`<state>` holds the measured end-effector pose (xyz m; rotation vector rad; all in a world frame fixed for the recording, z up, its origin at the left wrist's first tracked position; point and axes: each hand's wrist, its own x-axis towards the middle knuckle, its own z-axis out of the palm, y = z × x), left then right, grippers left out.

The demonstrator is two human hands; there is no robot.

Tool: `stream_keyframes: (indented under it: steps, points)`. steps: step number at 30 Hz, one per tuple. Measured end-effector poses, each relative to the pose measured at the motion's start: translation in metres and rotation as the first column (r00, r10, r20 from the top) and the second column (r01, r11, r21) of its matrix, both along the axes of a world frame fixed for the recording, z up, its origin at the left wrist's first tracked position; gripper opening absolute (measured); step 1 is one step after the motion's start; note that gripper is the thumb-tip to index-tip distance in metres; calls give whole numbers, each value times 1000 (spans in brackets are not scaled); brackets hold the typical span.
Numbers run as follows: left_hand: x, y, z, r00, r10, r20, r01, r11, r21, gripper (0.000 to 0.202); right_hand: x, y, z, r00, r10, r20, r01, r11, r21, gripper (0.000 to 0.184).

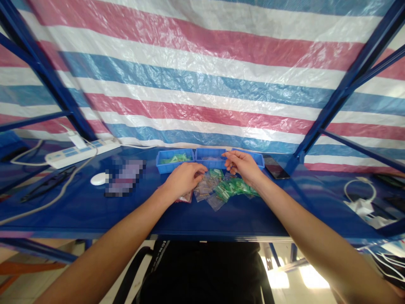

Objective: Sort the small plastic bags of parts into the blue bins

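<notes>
My left hand (183, 177) rests with curled fingers on a pile of small clear plastic bags (207, 189) on the blue table (95, 207); what it grips is hidden. My right hand (242, 164) hovers just right of it, above green-filled bags (234, 188), its fingers bent and pinched near the middle blue tray (210, 157). I cannot make out anything between those fingers. A blue tray with green parts (174, 160) stands at the left, and a third blue tray (257, 158) sits behind my right hand.
A white power strip (79, 153) with cables lies back left, beside a white mouse-like object (98, 179) and black pliers (47, 183). A dark phone (275, 169) lies right of the trays, a white charger with cable (360, 204) far right. Blue shelf posts frame both sides.
</notes>
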<state>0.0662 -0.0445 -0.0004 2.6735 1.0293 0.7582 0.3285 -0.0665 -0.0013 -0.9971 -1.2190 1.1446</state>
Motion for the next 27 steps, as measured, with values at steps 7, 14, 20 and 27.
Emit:
stream_keyframes:
  steps: [7, 14, 20, 27]
  points:
    - [2, -1, 4, 989, -4, 148, 7, 1000, -21, 40, -3, 0, -4, 996, 34, 78, -38, 998, 56, 40]
    - [7, -15, 22, 938, -82, 336, 42, 991, 124, 26, -11, -8, -2, 960, 4, 279, -66, 975, 212, 38]
    - [13, -21, 21, 833, -153, 531, 203, 978, -37, 26, -17, -18, 0, 927, 154, 342, -239, 945, 223, 41]
    - [14, -14, 12, 802, -80, 592, 263, 937, -229, 49, -16, -14, -3, 954, 213, 210, -250, 954, 166, 43]
